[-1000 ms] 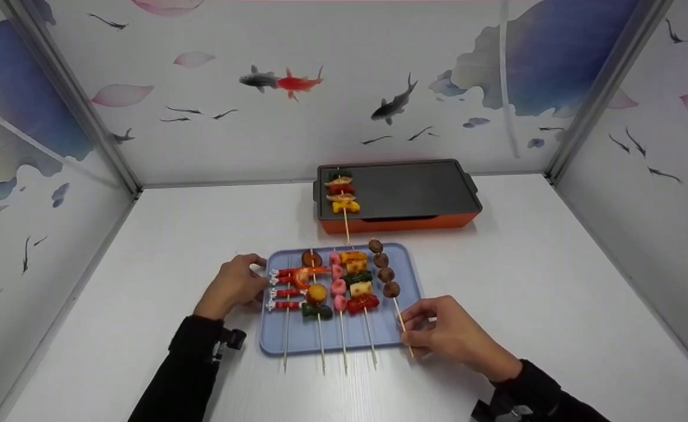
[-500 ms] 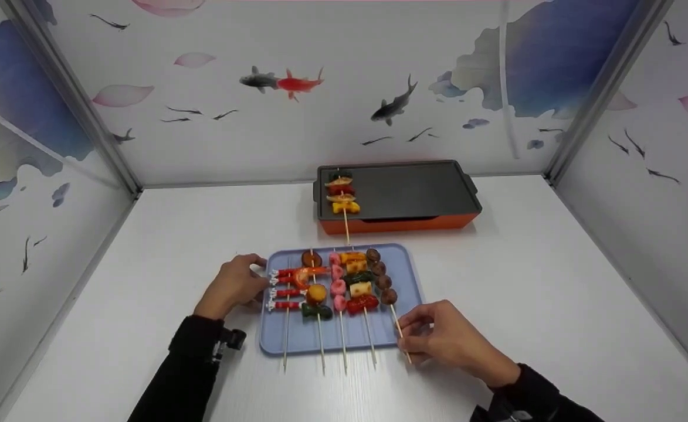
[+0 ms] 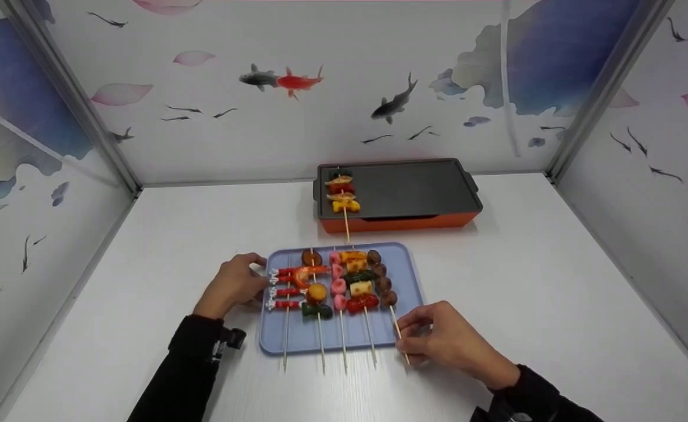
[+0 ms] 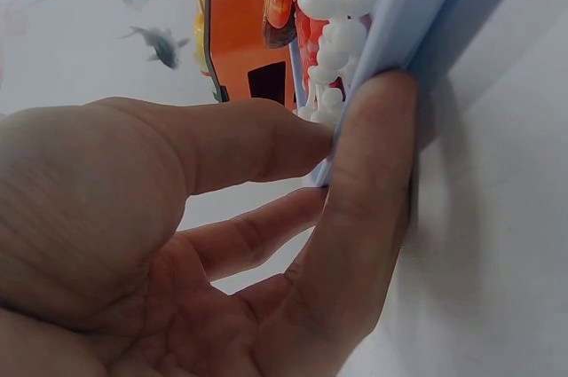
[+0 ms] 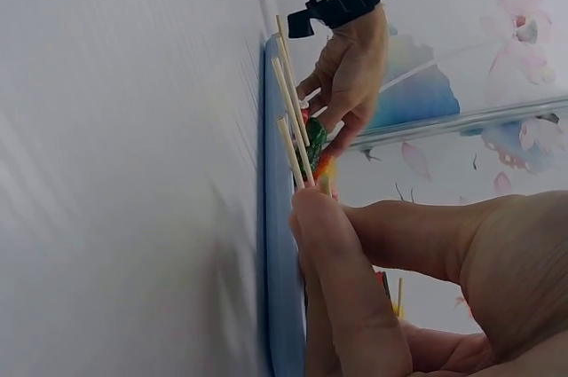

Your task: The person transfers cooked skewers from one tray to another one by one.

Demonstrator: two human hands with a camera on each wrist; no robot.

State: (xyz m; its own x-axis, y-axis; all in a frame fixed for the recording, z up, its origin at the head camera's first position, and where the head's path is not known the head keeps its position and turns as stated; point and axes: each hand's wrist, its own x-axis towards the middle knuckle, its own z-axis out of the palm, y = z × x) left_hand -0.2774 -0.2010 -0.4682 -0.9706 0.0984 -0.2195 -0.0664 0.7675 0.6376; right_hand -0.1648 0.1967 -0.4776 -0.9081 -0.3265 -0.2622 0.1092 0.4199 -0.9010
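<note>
In the head view my left hand (image 3: 235, 284) grips the left rim of a blue tray (image 3: 270, 340); the left wrist view shows thumb and fingers pinching the tray's rim (image 4: 417, 13). My right hand (image 3: 443, 334) pinches the stick of a meatball skewer (image 3: 383, 283) at the tray's front right corner. Its brown balls lie over the tray, beside a vegetable skewer (image 3: 361, 289). Further left lie a pink skewer (image 3: 338, 286), a mixed skewer (image 3: 317, 293) and a red-and-white skewer (image 3: 288, 292). Fingers (image 5: 346, 279) hide most of the held stick in the right wrist view.
Behind the tray stands an orange grill (image 3: 420, 221) with a black plate. One mixed skewer (image 3: 342, 190) lies on its left end, the stick pointing toward the tray. White table (image 3: 203, 217) surrounds them, with printed panels (image 3: 344, 117) on the back and sides.
My right hand has lowered the meatball skewer and drawn it slightly left and toward me, next to the vegetable skewer. Over the last half second it barely moves. My left hand stays on the tray.
</note>
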